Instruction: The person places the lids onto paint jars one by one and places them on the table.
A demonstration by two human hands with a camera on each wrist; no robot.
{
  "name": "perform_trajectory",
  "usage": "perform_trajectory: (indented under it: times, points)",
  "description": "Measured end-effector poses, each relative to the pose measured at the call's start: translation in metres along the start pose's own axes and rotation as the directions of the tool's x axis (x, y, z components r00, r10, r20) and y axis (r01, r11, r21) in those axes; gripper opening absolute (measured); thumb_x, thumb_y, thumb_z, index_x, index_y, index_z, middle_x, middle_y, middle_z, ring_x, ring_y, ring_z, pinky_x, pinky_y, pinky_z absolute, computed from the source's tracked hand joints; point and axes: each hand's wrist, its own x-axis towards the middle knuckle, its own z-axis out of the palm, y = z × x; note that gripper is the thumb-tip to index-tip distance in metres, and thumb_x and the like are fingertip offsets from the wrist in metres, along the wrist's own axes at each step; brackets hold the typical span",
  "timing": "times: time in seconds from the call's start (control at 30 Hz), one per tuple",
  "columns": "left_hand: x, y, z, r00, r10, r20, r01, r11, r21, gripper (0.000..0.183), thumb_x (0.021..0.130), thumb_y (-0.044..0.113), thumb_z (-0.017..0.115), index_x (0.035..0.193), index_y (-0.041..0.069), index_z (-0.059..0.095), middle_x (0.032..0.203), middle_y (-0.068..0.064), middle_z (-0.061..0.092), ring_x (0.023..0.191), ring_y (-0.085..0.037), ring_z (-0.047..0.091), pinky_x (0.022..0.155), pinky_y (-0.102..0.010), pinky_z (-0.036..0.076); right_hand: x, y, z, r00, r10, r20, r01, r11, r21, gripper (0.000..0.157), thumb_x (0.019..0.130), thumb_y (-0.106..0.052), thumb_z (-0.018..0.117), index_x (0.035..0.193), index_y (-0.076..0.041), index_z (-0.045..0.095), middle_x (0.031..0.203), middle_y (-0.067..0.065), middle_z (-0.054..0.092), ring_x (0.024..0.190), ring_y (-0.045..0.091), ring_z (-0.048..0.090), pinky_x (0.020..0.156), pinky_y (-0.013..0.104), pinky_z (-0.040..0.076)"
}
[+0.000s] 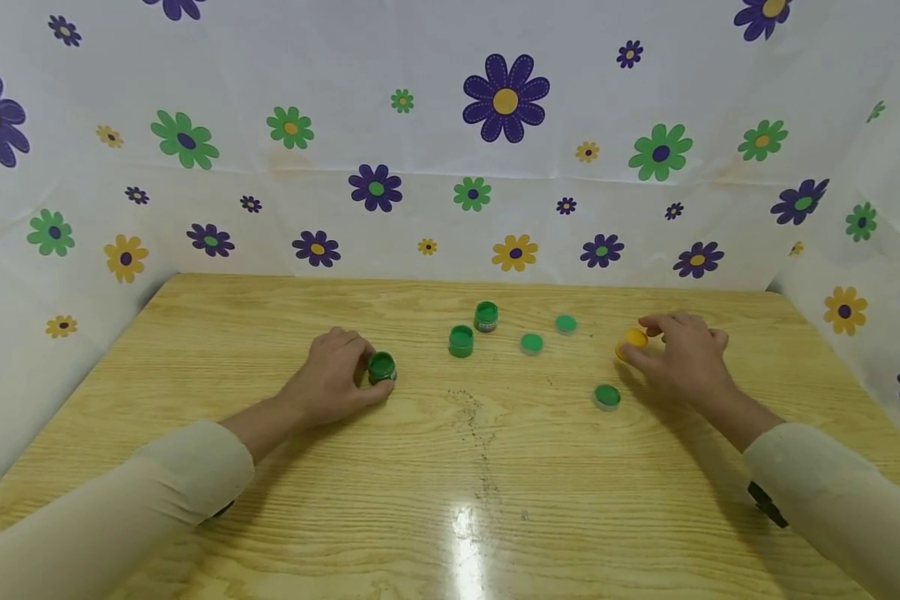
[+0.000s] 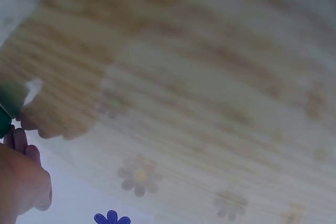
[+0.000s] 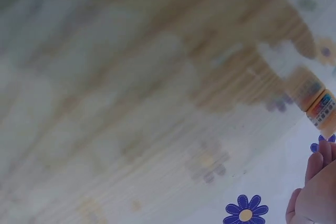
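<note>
My left hand [image 1: 335, 372] holds an uncapped dark green paint jar [image 1: 382, 365] on the wooden table, thumb on the near side and fingers on the far side. That jar [image 2: 6, 109] shows only partly at the left edge of the left wrist view. Over on the right, my right hand [image 1: 686, 354] pinches a small yellow paint jar [image 1: 637, 337] between thumb and fingers. The right wrist view shows the yellow jar's printed label [image 3: 321, 109]; its top is hard to make out. A dark green lid [image 1: 607, 397] lies just left of the right hand.
Two more uncapped green paint jars [image 1: 461, 342] [image 1: 486, 317] stand upright near the middle of the table [image 1: 330, 500]. Right of them lie two lighter green lids [image 1: 532, 343] [image 1: 566, 324]. A flower-printed white cloth [image 1: 435, 142] hangs behind and at both sides.
</note>
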Motion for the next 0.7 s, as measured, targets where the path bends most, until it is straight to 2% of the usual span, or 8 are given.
perform_trajectory:
  times: [0.1, 0.23, 0.37, 0.43, 0.5, 0.6, 0.7]
  points:
    - [0.000, 0.000, -0.001, 1.000, -0.003, -0.002, 0.003, 1.000, -0.002, 0.036, 0.084, 0.035, 0.075, 0.098, 0.002, 0.066, 0.090, -0.005, 0.062, 0.092, -0.024, 0.050, 0.093, -0.050, 0.039, -0.002, -0.002, 0.001, 0.999, -0.037, -0.027, 0.037, 0.999, 0.011, 0.047, 0.090, -0.032, 0.070, 0.120, 0.004, 0.064, 0.111, 0.021, 0.064, 0.103, 0.036, 0.054, 0.090, 0.062, 0.024]
    - [0.000, 0.001, -0.002, 1.000, -0.005, -0.002, 0.005, 1.000, -0.006, 0.035, 0.083, 0.034, 0.075, 0.097, 0.003, 0.066, 0.089, -0.004, 0.061, 0.091, -0.024, 0.050, 0.093, -0.050, 0.039, -0.007, -0.005, 0.002, 0.990, -0.123, -0.069, 0.123, 0.992, -0.005, 0.033, 0.088, -0.026, 0.072, 0.106, 0.002, 0.068, 0.100, 0.015, 0.067, 0.096, 0.032, 0.056, 0.086, 0.058, 0.026]
    - [0.000, 0.001, -0.001, 1.000, 0.003, 0.002, -0.003, 1.000, -0.011, 0.036, 0.083, 0.034, 0.075, 0.097, 0.002, 0.067, 0.088, -0.004, 0.062, 0.090, -0.024, 0.051, 0.092, -0.048, 0.040, -0.013, -0.006, 0.004, 0.957, -0.256, -0.139, 0.254, 0.967, -0.037, 0.023, 0.083, -0.019, 0.077, 0.095, -0.001, 0.071, 0.093, 0.011, 0.066, 0.095, 0.031, 0.056, 0.080, 0.053, 0.027]
    - [0.000, 0.002, 0.000, 1.000, 0.009, 0.005, -0.008, 1.000, -0.015, 0.036, 0.083, 0.035, 0.075, 0.096, 0.002, 0.067, 0.088, -0.004, 0.062, 0.090, -0.024, 0.051, 0.092, -0.048, 0.040, -0.016, -0.007, 0.005, 0.943, -0.300, -0.146, 0.298, 0.954, -0.034, 0.020, 0.081, -0.017, 0.079, 0.093, -0.002, 0.072, 0.091, 0.009, 0.066, 0.094, 0.030, 0.056, 0.081, 0.052, 0.028]
    - [0.000, 0.002, 0.000, 1.000, 0.010, 0.007, -0.010, 1.000, -0.019, 0.036, 0.083, 0.035, 0.075, 0.096, 0.003, 0.067, 0.087, -0.003, 0.062, 0.090, -0.023, 0.052, 0.092, -0.049, 0.040, -0.019, -0.009, 0.005, 0.943, -0.319, -0.098, 0.319, 0.948, -0.023, 0.019, 0.081, -0.017, 0.078, 0.093, -0.004, 0.072, 0.090, 0.008, 0.067, 0.093, 0.029, 0.056, 0.084, 0.052, 0.031]
    - [-0.001, 0.002, 0.000, 1.000, 0.004, 0.008, -0.003, 1.000, -0.024, 0.035, 0.083, 0.035, 0.075, 0.096, 0.003, 0.067, 0.088, -0.003, 0.063, 0.091, -0.023, 0.052, 0.093, -0.049, 0.040, -0.022, -0.012, 0.004, 0.944, -0.323, 0.067, 0.325, 0.946, -0.008, 0.023, 0.085, -0.026, 0.077, 0.098, -0.007, 0.073, 0.094, 0.004, 0.067, 0.094, 0.025, 0.057, 0.086, 0.052, 0.036]
    - [-0.001, 0.002, 0.000, 1.000, -0.002, 0.008, 0.002, 1.000, -0.026, 0.035, 0.083, 0.034, 0.075, 0.096, 0.003, 0.067, 0.089, -0.004, 0.063, 0.092, -0.024, 0.052, 0.094, -0.050, 0.039, -0.023, -0.013, 0.005, 0.919, -0.334, 0.210, 0.345, 0.939, -0.013, 0.032, 0.087, -0.036, 0.075, 0.105, -0.010, 0.071, 0.100, 0.001, 0.066, 0.099, 0.024, 0.057, 0.087, 0.051, 0.038]
